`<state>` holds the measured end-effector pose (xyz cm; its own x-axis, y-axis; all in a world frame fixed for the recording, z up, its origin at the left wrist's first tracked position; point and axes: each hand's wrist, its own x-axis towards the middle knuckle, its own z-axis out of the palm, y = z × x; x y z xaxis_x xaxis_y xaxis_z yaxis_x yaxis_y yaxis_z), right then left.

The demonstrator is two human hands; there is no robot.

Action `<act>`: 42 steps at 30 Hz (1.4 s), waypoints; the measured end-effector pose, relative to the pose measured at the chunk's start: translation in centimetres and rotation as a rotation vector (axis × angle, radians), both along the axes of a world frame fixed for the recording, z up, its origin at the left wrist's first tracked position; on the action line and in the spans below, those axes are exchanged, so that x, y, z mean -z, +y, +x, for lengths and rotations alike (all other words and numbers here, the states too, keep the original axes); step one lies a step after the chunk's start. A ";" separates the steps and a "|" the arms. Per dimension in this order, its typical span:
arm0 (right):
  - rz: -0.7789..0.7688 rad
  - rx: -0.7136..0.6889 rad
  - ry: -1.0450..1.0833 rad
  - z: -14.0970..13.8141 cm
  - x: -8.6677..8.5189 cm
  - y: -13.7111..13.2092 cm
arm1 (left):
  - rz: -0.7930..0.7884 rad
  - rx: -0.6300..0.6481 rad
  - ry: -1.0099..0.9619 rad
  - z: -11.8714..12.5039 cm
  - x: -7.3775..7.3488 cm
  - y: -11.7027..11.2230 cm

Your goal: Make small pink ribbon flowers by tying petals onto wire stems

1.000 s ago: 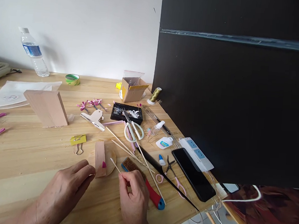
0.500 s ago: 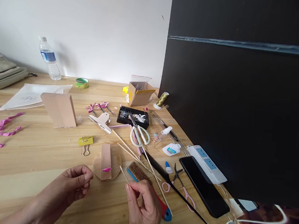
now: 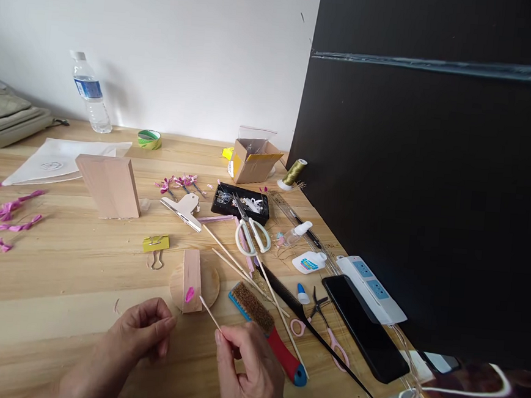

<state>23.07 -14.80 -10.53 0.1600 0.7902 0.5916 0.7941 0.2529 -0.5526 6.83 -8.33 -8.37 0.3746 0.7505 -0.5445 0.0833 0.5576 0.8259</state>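
My right hand [image 3: 247, 369] pinches a thin wooden stick [image 3: 210, 313], whose tip points up and left toward a small wooden block [image 3: 192, 273]. The block stands on a round wooden disc [image 3: 212, 280] and bears a small pink petal [image 3: 189, 293] on its near face. My left hand [image 3: 142, 331] hovers just left of the block, with thumb and fingertips pressed together in a pinch. Whether anything is between those fingers is hidden.
A red-handled brush [image 3: 267, 325], a black comb [image 3: 285, 295], scissors [image 3: 252, 233], loose sticks, a glue bottle [image 3: 309, 262], a phone [image 3: 359, 326] and a power strip [image 3: 371, 287] lie to the right. A yellow binder clip [image 3: 156, 244], a big wooden block [image 3: 108, 186], pink petals [image 3: 13, 216] and a water bottle [image 3: 90, 93] stand left and behind.
The view has shifted a little. My left hand has moved slightly right toward the block, and the stick's tip in my right hand has come closer to the pink petal.
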 end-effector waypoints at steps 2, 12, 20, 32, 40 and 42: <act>0.003 0.007 -0.022 -0.1 -0.1 0.1 | 0.176 0.107 0.137 0.0 0.1 0.4; -0.009 0.025 -0.111 -1.0 0.7 0.6 | 0.530 0.345 0.624 -0.2 0.1 1.5; -0.016 0.038 -0.113 -1.3 1.3 0.7 | 0.465 0.377 0.609 0.2 -0.4 1.5; -0.083 0.009 -0.069 -1.4 1.7 0.7 | 0.491 0.419 0.654 0.1 -0.2 1.7; -0.084 0.033 -0.103 -1.3 1.7 1.1 | 0.469 0.426 0.597 -0.4 -0.9 1.4; -0.087 0.038 -0.112 -1.3 1.5 1.1 | 0.468 0.410 0.519 -1.0 -1.1 1.2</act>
<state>21.75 -13.70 -12.06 0.1274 0.8340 0.5369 0.8601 0.1767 -0.4786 5.81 -7.13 -7.31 0.4555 0.8013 -0.3879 0.6428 0.0054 0.7660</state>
